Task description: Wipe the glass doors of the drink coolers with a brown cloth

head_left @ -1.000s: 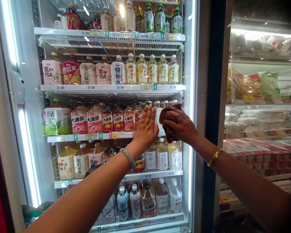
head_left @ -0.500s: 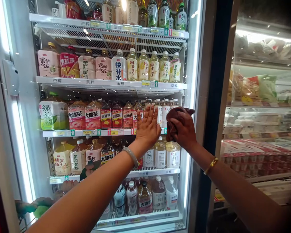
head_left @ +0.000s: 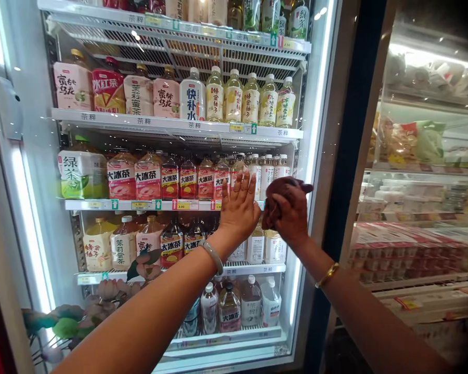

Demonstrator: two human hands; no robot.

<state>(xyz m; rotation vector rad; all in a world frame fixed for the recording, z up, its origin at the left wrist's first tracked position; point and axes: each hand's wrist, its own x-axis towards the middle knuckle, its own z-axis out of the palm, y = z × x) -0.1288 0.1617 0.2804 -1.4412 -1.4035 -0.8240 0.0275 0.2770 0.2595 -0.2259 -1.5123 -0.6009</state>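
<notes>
My left hand [head_left: 238, 208] lies flat with its fingers spread against the glass door of a lit drinks cooler. A pale bangle circles that wrist. To its right, my right hand [head_left: 291, 215] grips a crumpled dark brown cloth [head_left: 283, 188], which is up against the glass near the door's right frame. Behind the glass are shelves of bottled drinks, among them pink-labelled bottles [head_left: 147, 179] left of my left hand and white-labelled bottles [head_left: 255, 171] partly hidden by both hands.
The door's dark right frame [head_left: 354, 130] runs upright beside my right arm. Further right stands another lit chiller with stacked red-and-white packs [head_left: 405, 241]. Artificial-looking leaves and flowers [head_left: 68, 324] show at the lower left, partly behind my left arm.
The view has tilted and shifted slightly, so the shelves sit higher. My right hand and the cloth have moved a little down and left, closer to my left hand, which stays flat.
</notes>
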